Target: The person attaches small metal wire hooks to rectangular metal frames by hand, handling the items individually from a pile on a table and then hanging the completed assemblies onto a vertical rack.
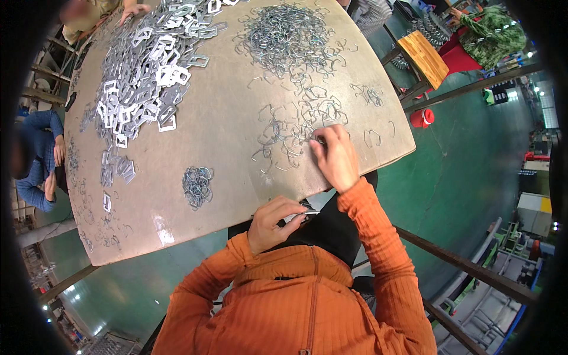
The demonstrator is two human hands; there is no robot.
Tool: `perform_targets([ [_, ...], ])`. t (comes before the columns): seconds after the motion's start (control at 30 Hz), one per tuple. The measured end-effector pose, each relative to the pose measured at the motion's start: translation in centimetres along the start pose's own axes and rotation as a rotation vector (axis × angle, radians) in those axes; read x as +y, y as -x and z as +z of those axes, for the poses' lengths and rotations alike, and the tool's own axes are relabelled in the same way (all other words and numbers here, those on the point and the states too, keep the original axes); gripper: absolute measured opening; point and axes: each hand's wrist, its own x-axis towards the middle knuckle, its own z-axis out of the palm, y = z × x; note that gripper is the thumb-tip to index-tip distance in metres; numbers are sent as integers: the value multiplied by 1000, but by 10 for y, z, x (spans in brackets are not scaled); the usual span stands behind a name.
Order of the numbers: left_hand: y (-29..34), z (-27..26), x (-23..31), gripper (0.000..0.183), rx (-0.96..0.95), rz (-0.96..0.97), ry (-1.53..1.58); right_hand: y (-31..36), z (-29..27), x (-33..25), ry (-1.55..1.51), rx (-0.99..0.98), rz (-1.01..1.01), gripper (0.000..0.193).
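Note:
My left hand [273, 222] is closed at the table's near edge, pinching a flat metal piece [311, 212] seen nearly edge-on. Over to the right, my right hand [338, 157] reaches down into a loose spread of bent wire clips [284, 127]. Its thumb and fingers curl together at the right side of that spread; whatever is between the fingertips is hidden. Further left lies a small tight heap of wire clips [197, 187]. A large pile of flat silver metal frames [160, 74], each with a cut-out, covers the far left part of the table.
A big heap of wire clips [290, 32] sits at the far side of the worn table [231, 130]. At left sits a person in a blue sleeve [56, 127]; another person's hand [135, 10] touches the frames. A red bucket [422, 118] and wooden stool [423, 59] stand right.

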Motion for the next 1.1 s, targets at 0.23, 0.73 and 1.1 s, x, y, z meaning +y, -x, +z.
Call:
perform_targets([
  [0.23,3,-6,-1,19,16,-33,16,-95,22,33,-27,-227,112,5],
  [0.73,13,4,16,18,119,-44,8,-25,-51,-28,-613,-247,214,23],
  [1.1,19,14,32,16,167,-2,4,106,-87,-75,-1147,-159,589,17],
])
